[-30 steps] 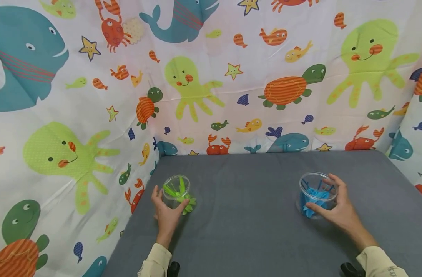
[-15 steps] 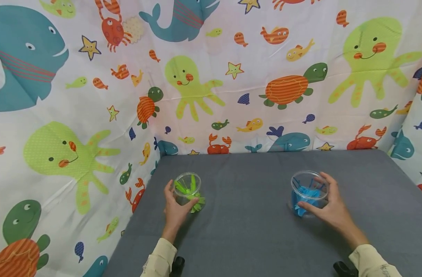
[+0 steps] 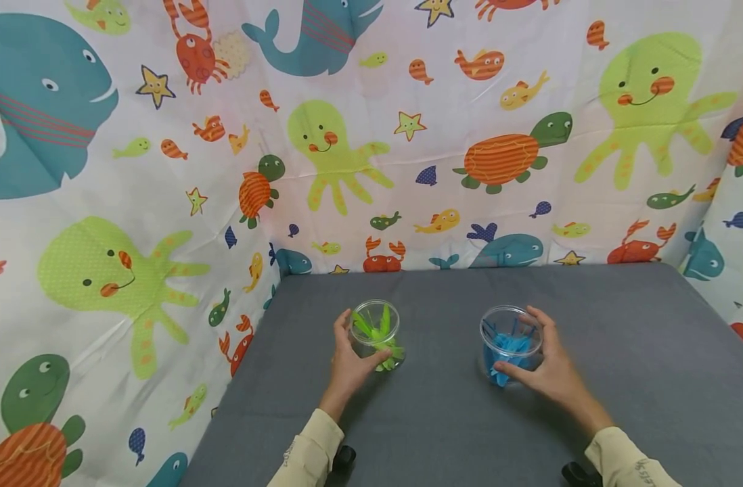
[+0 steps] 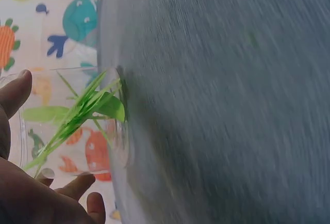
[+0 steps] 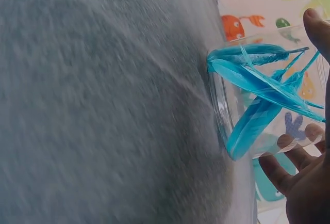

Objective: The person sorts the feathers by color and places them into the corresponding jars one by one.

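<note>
My left hand (image 3: pixel 350 368) holds a clear plastic cup (image 3: pixel 364 348) by its side, thumb on the near side and fingers around the left. Inside are bright green strips (image 4: pixel 75 118) and broader leaf-like green pieces. My right hand (image 3: pixel 554 372) grips a second, wider clear cup (image 3: pixel 488 365) from its right side, thumb across the front. Blue feathers (image 5: pixel 263 87) lie crossed in that one, their thin quills pointing up toward the rim. Both cups stand upright, bases close over the grey cloth, with a gap of bare cloth between them.
A grey cloth-covered table (image 3: pixel 444 426) spreads under both arms. A white curtain (image 3: pixel 408 243) printed with sea animals rises behind its back edge and along the left and right sides. Dark straps (image 3: pixel 344 458) show at the wrists below cream sleeves.
The left hand has moved right with the cup of green pieces. The right hand has moved left with the cup of blue feathers, so the two cups are much closer together.
</note>
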### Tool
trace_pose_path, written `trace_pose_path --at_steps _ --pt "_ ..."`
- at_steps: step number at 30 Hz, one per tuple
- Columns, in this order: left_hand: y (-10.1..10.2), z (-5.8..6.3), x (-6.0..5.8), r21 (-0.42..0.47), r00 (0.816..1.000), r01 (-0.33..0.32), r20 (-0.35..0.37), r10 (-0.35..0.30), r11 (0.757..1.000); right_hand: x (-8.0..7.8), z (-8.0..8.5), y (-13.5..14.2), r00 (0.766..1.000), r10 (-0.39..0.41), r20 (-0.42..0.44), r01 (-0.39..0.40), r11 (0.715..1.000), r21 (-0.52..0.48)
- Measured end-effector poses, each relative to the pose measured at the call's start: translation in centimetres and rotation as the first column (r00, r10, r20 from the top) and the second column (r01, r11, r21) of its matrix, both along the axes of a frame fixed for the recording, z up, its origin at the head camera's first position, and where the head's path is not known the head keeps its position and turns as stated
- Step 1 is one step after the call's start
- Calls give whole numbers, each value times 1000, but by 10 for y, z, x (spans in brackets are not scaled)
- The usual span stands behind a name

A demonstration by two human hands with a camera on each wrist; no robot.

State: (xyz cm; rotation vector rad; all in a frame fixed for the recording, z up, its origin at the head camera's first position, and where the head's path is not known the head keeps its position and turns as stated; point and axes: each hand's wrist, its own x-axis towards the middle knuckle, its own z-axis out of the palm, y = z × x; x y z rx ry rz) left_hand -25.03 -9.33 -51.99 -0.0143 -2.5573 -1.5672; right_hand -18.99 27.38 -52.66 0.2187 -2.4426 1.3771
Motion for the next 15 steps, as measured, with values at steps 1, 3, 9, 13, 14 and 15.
trace_pose_path --at_steps 1,3,9,13,14,15 --pt "4 0 0 8 1000 15 0 -15 1000 0 -1 -2 1000 7 0 -7 1000 4" --pt "12 1 1 22 999 40 0 -40 999 0 -2 -6 1000 10 3 -10 1000 7" --pt "28 -1 5 25 995 99 0 -99 995 0 -5 -17 1000 15 -9 -15 1000 1" --pt "34 -2 7 30 991 130 -12 -130 991 -2 -6 -21 1000 23 -9 -23 1000 6" --pt "36 -2 8 30 991 134 -13 -133 991 -3 -6 -22 1000 23 -8 -23 1000 9" --pt "37 -2 9 30 990 139 -14 -138 990 -3 -6 -23 1000 22 -8 -22 1000 9"
